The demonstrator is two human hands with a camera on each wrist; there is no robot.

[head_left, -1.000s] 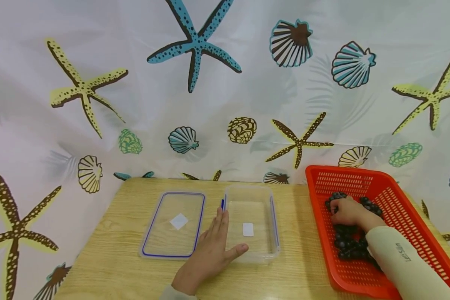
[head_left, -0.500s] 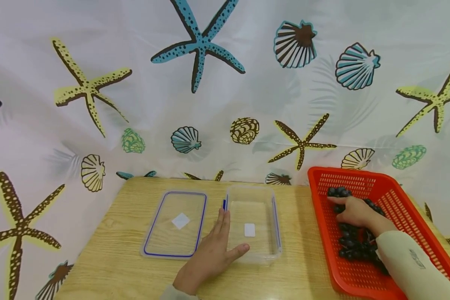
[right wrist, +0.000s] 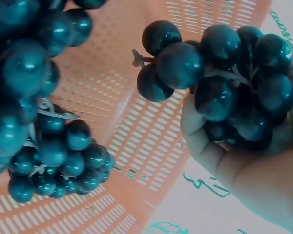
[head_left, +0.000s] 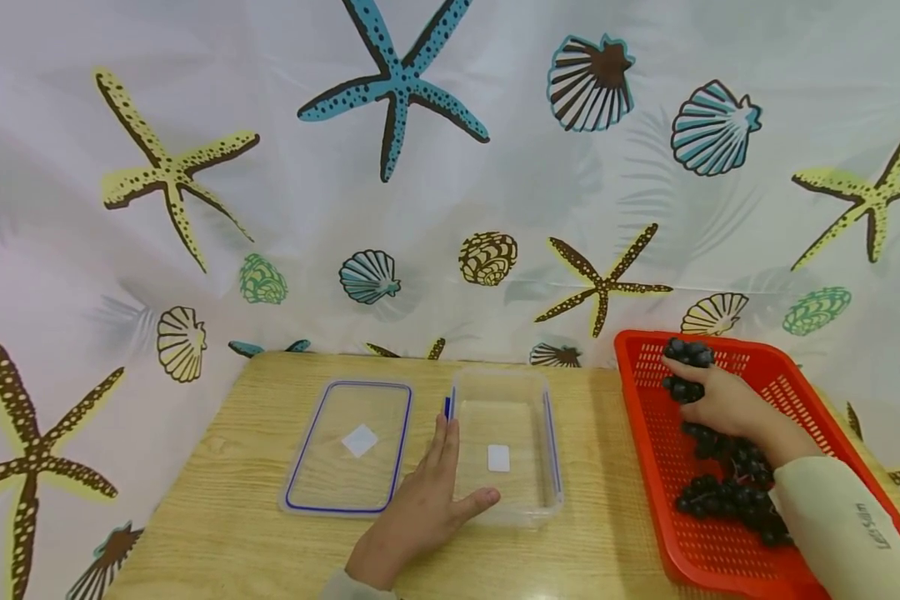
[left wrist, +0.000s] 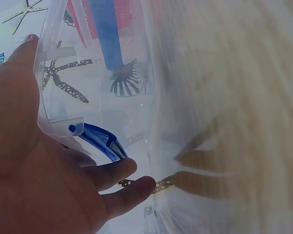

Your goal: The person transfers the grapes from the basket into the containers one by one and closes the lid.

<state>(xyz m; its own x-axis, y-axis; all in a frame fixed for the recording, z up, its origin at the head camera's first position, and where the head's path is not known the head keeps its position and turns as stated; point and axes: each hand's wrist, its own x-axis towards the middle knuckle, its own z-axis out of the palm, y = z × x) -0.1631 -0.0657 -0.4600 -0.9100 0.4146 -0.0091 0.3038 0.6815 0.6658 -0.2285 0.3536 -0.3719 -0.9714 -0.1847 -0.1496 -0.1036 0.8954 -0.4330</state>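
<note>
In the right hand [head_left: 731, 408], fingers curled snugly round it — a small bunch of round, dark, glossy grapes [right wrist: 217, 92], held at the far left part of the slotted red plastic basket [head_left: 656, 492]. Best cradled from below, never squeezed, and kept clear of the rim. Left of the basket, straight-fingered left hand [head_left: 431, 492] against the clear, blue-trimmed plastic box [head_left: 510, 425] — useful for steadying.

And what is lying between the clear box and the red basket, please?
Only bare wooden tabletop lies between the clear box and the red basket; the head view shows this.
</note>
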